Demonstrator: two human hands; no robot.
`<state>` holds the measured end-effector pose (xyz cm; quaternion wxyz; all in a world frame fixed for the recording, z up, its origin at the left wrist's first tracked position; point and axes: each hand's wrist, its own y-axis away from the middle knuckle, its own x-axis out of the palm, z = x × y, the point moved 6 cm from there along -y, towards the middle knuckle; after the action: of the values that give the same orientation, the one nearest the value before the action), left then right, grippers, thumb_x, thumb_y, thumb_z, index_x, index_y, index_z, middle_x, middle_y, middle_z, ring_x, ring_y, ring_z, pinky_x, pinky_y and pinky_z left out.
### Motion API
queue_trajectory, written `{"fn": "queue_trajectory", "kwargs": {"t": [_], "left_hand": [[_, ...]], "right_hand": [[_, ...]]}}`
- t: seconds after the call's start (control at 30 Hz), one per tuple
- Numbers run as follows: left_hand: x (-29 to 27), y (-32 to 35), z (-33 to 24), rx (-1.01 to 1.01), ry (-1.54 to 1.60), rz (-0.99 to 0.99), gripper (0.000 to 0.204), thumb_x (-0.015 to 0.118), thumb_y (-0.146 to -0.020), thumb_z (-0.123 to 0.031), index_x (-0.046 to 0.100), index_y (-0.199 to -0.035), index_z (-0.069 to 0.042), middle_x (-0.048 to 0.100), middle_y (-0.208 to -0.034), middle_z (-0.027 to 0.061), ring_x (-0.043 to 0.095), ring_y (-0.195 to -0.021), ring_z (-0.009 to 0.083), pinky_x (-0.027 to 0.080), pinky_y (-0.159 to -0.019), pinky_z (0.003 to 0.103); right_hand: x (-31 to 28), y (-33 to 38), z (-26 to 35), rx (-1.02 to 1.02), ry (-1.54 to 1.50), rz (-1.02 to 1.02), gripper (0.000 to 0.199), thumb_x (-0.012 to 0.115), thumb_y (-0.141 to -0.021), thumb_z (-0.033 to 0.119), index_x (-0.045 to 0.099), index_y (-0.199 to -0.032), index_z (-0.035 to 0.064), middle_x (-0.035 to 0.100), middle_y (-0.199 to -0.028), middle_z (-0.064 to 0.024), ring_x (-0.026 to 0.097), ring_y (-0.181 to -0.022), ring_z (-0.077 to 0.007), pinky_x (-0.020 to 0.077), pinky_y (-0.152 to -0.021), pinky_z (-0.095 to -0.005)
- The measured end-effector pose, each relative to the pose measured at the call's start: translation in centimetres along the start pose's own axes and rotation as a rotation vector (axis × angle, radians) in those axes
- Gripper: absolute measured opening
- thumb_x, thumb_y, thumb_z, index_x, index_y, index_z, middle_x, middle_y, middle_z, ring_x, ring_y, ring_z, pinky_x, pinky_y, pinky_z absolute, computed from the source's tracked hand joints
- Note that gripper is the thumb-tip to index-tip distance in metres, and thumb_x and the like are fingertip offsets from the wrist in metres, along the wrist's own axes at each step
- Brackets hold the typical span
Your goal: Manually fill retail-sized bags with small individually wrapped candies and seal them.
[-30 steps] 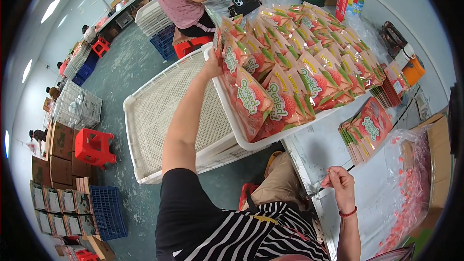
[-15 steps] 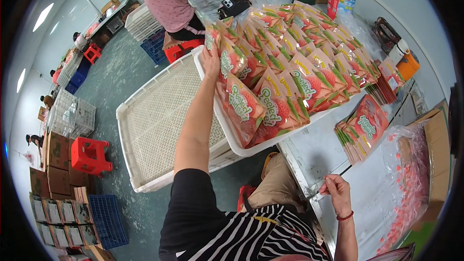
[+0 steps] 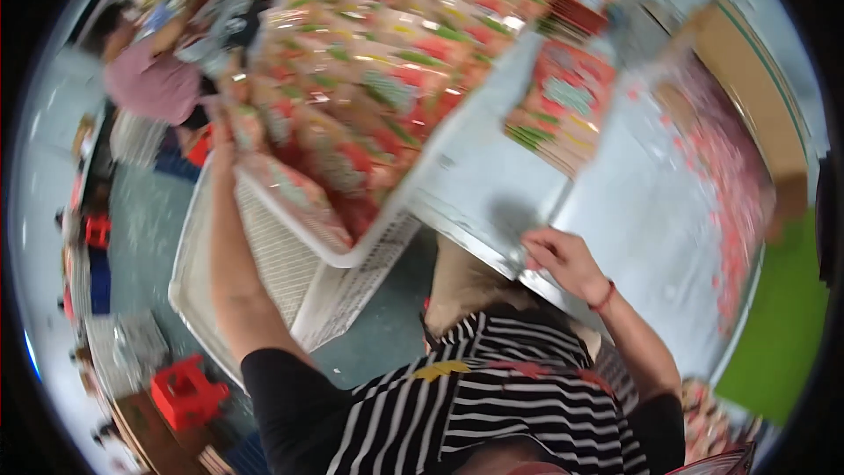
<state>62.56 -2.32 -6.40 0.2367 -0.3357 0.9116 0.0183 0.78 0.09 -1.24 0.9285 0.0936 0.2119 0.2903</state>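
Observation:
A white plastic tray (image 3: 332,255) is packed with rows of pink, glossy pouches (image 3: 387,79) printed with fruit and green leaves. My left arm reaches along its left side, and my left hand (image 3: 221,130) lies against the outermost pouches near the rim. Blur smears those fingers, so their grip is unclear. Over the near edge of the metal table, my right hand (image 3: 567,259) has its fingers curled in toward the thumb. Anything between them is too small to make out. Beyond it on the table lies a fanned stack of flat pouches (image 3: 563,105).
Under the filled tray stand white perforated trays (image 3: 264,251). Small red-and-white pieces (image 3: 725,237) in clear plastic lie along the table's right, beside a cardboard box (image 3: 747,79). A person in a pink shirt (image 3: 154,88) works at far left. A red stool (image 3: 186,391) stands on the floor.
The view has swung right, so the tray and pouches appear further left and blurred. My left hand stays by the tray's left side; my right hand remains near the table edge, fingers more curled.

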Motion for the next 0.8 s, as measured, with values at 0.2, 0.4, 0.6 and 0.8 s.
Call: {"fn": "queue_trajectory", "kwargs": {"t": [0.2, 0.4, 0.6, 0.8], "left_hand": [[-18.6, 2.6, -2.2, -0.177, -0.001, -0.387, 0.072, 0.044, -0.085, -0.064, 0.045, -0.13, -0.008, 0.055, -0.116, 0.0084, 0.054, -0.103, 0.0237, 0.041, -0.083, 0.042], [-7.7, 7.9, -26.8, 0.661, -0.353, -0.756, 0.045, 0.049, -0.094, -0.032, 0.052, -0.12, 0.005, 0.059, -0.114, 0.0203, 0.057, -0.107, 0.0326, 0.043, -0.092, 0.037], [22.0, 19.6, -37.8, 1.243, -0.698, 0.071, 0.013, 0.056, -0.086, -0.008, 0.06, -0.098, -0.004, 0.06, -0.099, 0.0116, 0.058, -0.094, 0.0266, 0.048, -0.081, 0.035], [39.3, 22.0, -28.9, 1.356, -0.483, 0.341, 0.025, 0.06, -0.08, -0.014, 0.058, -0.103, -0.004, 0.057, -0.107, 0.0106, 0.057, -0.097, 0.028, 0.05, -0.08, 0.037]], "right_hand": [[1.6, 1.2, 0.0, -0.102, -0.063, 0.162, 0.019, 0.054, -0.093, 0.014, 0.061, -0.1, -0.0021, 0.059, -0.07, -0.0015, 0.054, -0.066, -0.0058, 0.0469, -0.062, -0.0215], [-0.8, 2.3, -4.1, -0.017, -0.041, 0.11, 0.019, 0.055, -0.093, 0.014, 0.062, -0.102, -0.002, 0.06, -0.071, -0.002, 0.054, -0.065, -0.0055, 0.0462, -0.061, -0.0221], [-2.2, 3.7, -7.1, -0.045, -0.148, 0.043, 0.02, 0.055, -0.091, 0.015, 0.062, -0.103, 0.0009, 0.064, -0.069, -0.0068, 0.061, -0.064, -0.0105, 0.0479, -0.061, -0.0255], [-5.9, 6.8, -9.4, 0.033, -0.304, -0.1, 0.021, 0.055, -0.094, 0.015, 0.06, -0.104, -0.0026, 0.062, -0.076, -0.0017, 0.058, -0.07, -0.0074, 0.0496, -0.065, -0.022]]}}
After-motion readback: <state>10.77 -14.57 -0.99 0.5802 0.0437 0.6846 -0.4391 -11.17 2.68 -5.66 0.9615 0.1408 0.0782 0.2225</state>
